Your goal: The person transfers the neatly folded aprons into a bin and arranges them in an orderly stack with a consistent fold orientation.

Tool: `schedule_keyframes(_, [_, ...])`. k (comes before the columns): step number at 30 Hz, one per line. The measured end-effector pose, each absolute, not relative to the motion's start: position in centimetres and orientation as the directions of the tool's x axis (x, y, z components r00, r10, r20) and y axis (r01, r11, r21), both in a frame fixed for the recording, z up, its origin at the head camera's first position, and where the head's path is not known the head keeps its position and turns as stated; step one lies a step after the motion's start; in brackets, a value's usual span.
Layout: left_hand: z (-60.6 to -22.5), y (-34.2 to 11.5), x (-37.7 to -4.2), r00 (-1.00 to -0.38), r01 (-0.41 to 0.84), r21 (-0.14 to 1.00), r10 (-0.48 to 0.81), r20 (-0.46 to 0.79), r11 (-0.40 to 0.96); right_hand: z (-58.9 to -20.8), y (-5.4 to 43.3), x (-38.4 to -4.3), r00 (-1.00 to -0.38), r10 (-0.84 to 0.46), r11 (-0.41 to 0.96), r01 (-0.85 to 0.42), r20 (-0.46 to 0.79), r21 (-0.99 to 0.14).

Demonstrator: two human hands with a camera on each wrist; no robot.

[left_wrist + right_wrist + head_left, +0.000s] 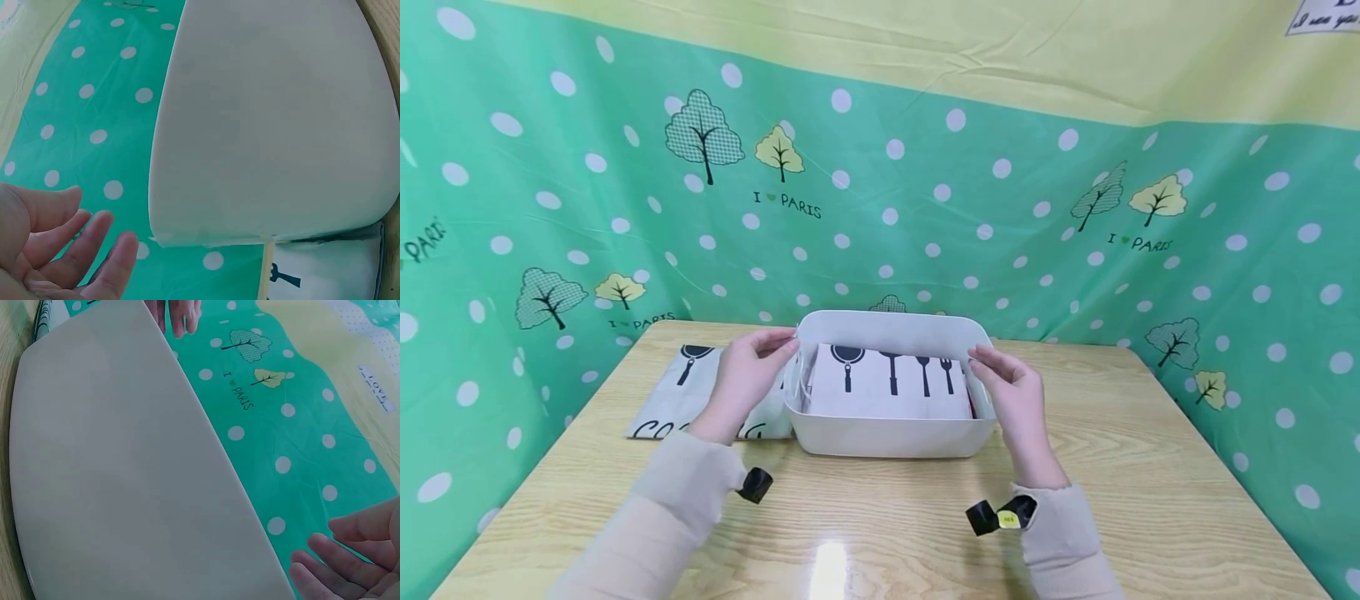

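Note:
A white plastic basket (891, 437) stands on the table with a folded white cloth (880, 400) inside it, printed with a black pan, spatula, spoon and fork. My left hand (748, 375) is beside the basket's left end, its fingers loosely bent. In the left wrist view a gap shows between the left hand (75, 250) and the basket wall (269, 125). Beside the right end is my right hand (1015, 400). The right wrist view shows the right hand (350, 559) with relaxed, slightly spread fingers, holding nothing, near the basket's rim (219, 447).
To the basket's left, partly behind my left forearm, lies another folded printed cloth (662, 400) with black lettering. The wooden table (1120, 450) reaches back to a green and yellow dotted curtain (925, 208).

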State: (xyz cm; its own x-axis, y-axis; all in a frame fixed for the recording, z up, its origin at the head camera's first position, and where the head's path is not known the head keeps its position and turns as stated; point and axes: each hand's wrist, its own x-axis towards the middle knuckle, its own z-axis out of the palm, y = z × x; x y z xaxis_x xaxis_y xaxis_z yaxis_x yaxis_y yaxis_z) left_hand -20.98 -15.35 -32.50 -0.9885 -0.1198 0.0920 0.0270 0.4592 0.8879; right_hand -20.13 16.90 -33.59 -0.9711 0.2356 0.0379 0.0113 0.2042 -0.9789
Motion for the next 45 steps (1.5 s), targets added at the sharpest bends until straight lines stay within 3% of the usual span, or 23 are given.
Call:
schedule_keyframes(14, [-32.2, -16.4, -19.7, -0.983, 0.073, 0.873, -0.113, 0.144, 0.481, -33.7, 15.4, -19.1, -0.967, 0.22, 0.175, -0.093, 0.131, -0.98])
schedule_keyframes(24, [-31.8, -17.1, -18.7, -0.983, 0.056, 0.86, -0.123, 0.136, 0.507, -34.0, 14.3, -17.9, -0.977, 0.132, 0.088, -0.156, 0.166, -0.984])
schedule_keyframes(35, [-31.9, -17.4, -17.4, -0.982, 0.084, 0.857, -0.102, 0.156, 0.509, -34.1, 13.1, -16.7, -0.984, 0.093, -0.008, -0.155, 0.154, -0.988])
schedule_keyframes(45, [-32.5, -18.3, -16.9, -0.985, 0.034, 0.843, -0.126, 0.119, 0.536, -34.3, 12.0, -15.8, -0.992, 0.022, 0.019, -0.125, 0.125, -0.992])
